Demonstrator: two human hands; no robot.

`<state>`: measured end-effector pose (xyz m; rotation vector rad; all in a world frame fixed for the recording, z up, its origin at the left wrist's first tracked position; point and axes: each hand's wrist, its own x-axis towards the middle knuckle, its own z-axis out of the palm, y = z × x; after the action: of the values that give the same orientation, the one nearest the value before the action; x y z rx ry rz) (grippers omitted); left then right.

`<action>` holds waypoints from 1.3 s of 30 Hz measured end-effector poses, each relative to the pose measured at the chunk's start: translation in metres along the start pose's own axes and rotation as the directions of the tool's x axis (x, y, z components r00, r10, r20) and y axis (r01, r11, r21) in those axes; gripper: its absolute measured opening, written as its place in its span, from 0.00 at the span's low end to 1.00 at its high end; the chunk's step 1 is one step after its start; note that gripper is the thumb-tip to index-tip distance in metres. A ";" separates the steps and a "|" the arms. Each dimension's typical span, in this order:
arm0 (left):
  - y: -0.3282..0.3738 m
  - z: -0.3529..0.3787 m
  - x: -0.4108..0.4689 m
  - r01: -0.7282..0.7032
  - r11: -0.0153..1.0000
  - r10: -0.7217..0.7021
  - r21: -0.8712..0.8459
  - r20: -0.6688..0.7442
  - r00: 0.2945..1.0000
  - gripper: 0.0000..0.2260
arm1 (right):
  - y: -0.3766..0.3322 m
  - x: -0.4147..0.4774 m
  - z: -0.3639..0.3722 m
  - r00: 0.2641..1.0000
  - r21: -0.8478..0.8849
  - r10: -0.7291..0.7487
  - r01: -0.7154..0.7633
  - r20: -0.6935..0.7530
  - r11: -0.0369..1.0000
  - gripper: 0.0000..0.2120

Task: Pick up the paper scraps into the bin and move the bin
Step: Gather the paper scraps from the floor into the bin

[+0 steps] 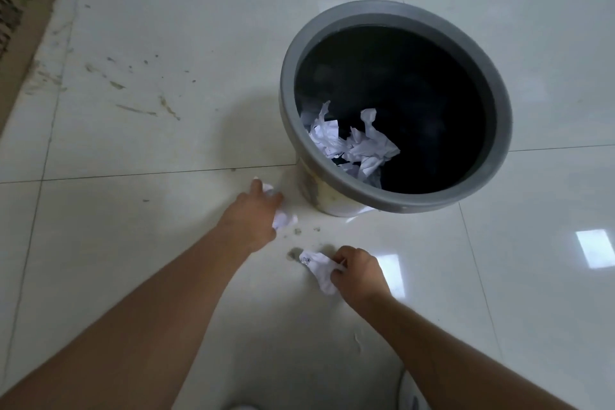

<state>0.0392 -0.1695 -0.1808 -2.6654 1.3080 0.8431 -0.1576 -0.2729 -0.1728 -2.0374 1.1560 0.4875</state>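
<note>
Crouching over pale floor tiles (166,43) — both bare hands low by the bin. Left hand (251,216) closed around a crumpled white scrap (283,218), right at the bin's base at about 7 o'clock of it. Right hand (357,271) pinching a second scrap (319,268) with small print, near the floor at 6 o'clock. Grey-rimmed bin (392,13) upright, dark inside, crumpled paper (352,143) piled on its 8 o'clock side. Cardboard box (23,27) at 10 o'clock — dirt smudges (143,103) between.

Each hand (253,215) (357,271) grips paper scrap – bin (396,206) upright, crumpled paper (352,143) inside.
</note>
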 end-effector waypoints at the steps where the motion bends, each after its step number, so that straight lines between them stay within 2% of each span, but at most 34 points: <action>1: -0.003 0.003 -0.006 0.015 0.997 -0.012 -0.079 0.029 0.999 0.19 | -0.004 0.001 0.001 1.000 0.014 -0.006 0.006 -0.004 1.000 0.07; 4: -0.015 0.008 -0.024 0.064 0.953 -0.052 -0.296 0.046 0.998 0.04 | -0.020 0.000 0.002 1.000 0.060 -0.012 0.013 -0.006 0.998 0.07; 5: -0.019 0.007 -0.030 0.113 0.910 -0.109 -0.399 0.032 0.994 0.02 | -0.026 0.000 0.002 1.000 0.085 -0.013 0.014 -0.006 0.996 0.07; 7: -0.028 0.000 -0.042 0.231 0.762 -0.261 -0.605 0.040 0.964 0.02 | -0.042 -0.005 0.000 1.000 0.134 -0.028 0.029 -0.012 0.991 0.06; 9: -0.038 -0.018 -0.055 0.284 0.624 -0.378 -0.728 0.037 0.925 0.02 | -0.066 -0.011 -0.004 0.997 0.188 -0.079 0.082 -0.025 0.979 0.04; 12: -0.051 -0.062 -0.071 0.245 0.504 -0.475 -0.828 -0.029 0.879 0.04 | -0.113 -0.026 -0.013 0.976 0.267 -0.205 0.216 -0.070 0.939 0.04; 14: -0.058 -0.101 -0.078 0.168 0.436 -0.519 -0.884 -0.095 0.849 0.05 | -0.150 -0.039 -0.024 0.943 0.302 -0.308 0.332 -0.123 0.894 0.06; 17: -0.059 -0.167 -0.086 0.024 0.420 -0.535 -0.907 -0.226 0.814 0.01 | -0.207 -0.057 -0.054 0.865 0.337 -0.449 0.500 -0.222 0.798 0.09; 20: -0.043 -0.231 -0.088 -0.123 0.353 -0.523 -0.927 -0.305 0.796 0.06 | -0.239 -0.066 -0.105 0.809 0.372 -0.478 0.584 -0.342 0.722 0.03; 22: -0.022 -0.261 -0.082 -0.191 0.312 -0.497 -0.931 -0.331 0.802 0.10 | -0.240 -0.065 -0.147 0.781 0.349 -0.468 0.611 -0.413 0.711 0.02; 24: 0.007 -0.278 -0.071 -0.196 0.322 -0.454 -0.926 -0.333 0.826 0.09 | -0.228 -0.061 -0.189 0.772 0.304 -0.449 0.606 -0.450 0.735 0.03; 27: 0.050 -0.285 -0.050 -0.184 0.354 -0.375 -0.917 -0.319 0.870 0.01 | -0.196 -0.055 -0.239 0.776 0.231 -0.413 0.564 -0.477 0.793 0.03; 30: 0.083 -0.283 -0.033 -0.164 0.369 -0.312 -0.915 -0.288 0.905 0.03 | -0.163 -0.047 -0.271 0.779 0.176 -0.365 0.510 -0.511 0.842 0.03; 34: 0.114 -0.277 -0.019 -0.169 0.359 -0.257 -0.918 -0.271 0.928 0.06 | -0.133 -0.039 -0.283 0.782 0.217 -0.289 0.469 -0.552 0.856 0.03; 39: 0.137 -0.272 -0.008 -0.166 0.354 -0.235 -0.920 -0.259 0.937 0.05 | -0.121 -0.028 -0.278 0.786 0.239 -0.272 0.465 -0.556 0.853 0.03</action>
<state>0.0548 -0.3277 0.0791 -3.8858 0.8706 1.5563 -0.0774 -0.4256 0.0781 -2.0322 0.9821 -0.4699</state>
